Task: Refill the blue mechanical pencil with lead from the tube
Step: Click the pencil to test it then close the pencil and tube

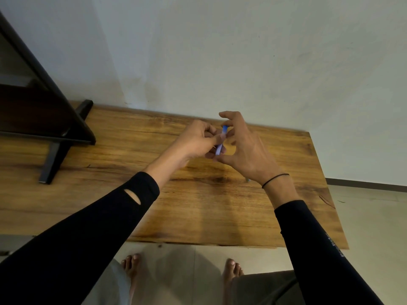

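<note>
At the far left one dark stand (55, 119) sits on the table (198, 205), its black foot splayed across the wood. The table itself is a single slab of warm, streaked timber pushed against a pale wall (242, 51).

Two arms reach out over it, both in black sleeves; the left sleeve (99, 221) has one small oval slit near the cuff. The left hand (193, 140) is curled into a narrow grip, fingers bunched and closed around the lower part of one blue object (221, 139). This is a short, slim piece, bright blue at its upper end and paler, almost lilac, lower down, held tilted and raised above the table's middle rather than lying on it. It is blurred and mostly hidden by fingers, so I cannot tell whether it is the pencil or the lead tube.

The right hand (246, 148) meets it from the other side, thumb underneath and fingers arched over the top end; the grip looks loose, and whether it actually pinches the blue piece I cannot tell. One thin black band (275, 178) circles the right wrist. Just beside that wrist one small dark thing (248, 179) lies on the wood, too small to make out.

Below the table edge, two bare feet (132, 264) stand on the tiled floor (176, 271).
</note>
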Motion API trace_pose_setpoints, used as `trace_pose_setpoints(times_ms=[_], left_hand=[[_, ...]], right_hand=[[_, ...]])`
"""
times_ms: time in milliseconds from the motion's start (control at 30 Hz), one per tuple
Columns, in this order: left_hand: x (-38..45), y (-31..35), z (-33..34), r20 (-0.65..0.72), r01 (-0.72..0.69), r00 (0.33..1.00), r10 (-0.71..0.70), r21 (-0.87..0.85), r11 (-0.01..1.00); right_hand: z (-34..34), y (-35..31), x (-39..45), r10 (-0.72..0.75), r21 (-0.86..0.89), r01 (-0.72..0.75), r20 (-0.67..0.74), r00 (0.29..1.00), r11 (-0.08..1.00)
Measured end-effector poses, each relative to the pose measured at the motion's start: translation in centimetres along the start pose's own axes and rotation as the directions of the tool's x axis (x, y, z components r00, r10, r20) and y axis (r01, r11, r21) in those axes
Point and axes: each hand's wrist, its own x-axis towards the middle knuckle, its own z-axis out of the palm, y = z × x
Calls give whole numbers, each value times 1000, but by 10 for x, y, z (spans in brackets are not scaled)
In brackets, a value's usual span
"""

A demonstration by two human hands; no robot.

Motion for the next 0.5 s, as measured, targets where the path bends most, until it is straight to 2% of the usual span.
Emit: trace_pose_setpoints(times_ms=[167, 200, 233, 300, 333, 367, 500], left_hand=[[3, 1, 4, 6, 32, 999, -32, -42, 999], [3, 0, 5, -29, 3, 1000, -2, 62, 998], [4, -1, 7, -80, -48, 994, 71, 268, 962], [2, -5, 11, -162, -97, 952, 261, 648, 756], [-1, -6, 15, -180, -95, 932, 314, 716, 692], [-2, -7, 17, -182, -91, 928, 326, 737, 670], [-4, -15, 18, -212, -47, 936, 282, 719, 694]], right_hand=[[-3, 3, -2, 19, 47, -18, -35, 999, 999], [-3, 4, -2, 19, 8, -19, -27, 999, 1000], [-4, 6, -3, 21, -41, -21, -11, 1000, 999], [-3, 6, -4, 30, -125, -26, 28, 999, 992], [-2, 6, -5, 31, -146, -24, 42, 999, 989], [0, 6, -5, 31, -158, -22, 51, 998, 987], [7, 14, -8, 78, -171, -62, 87, 993, 983]])
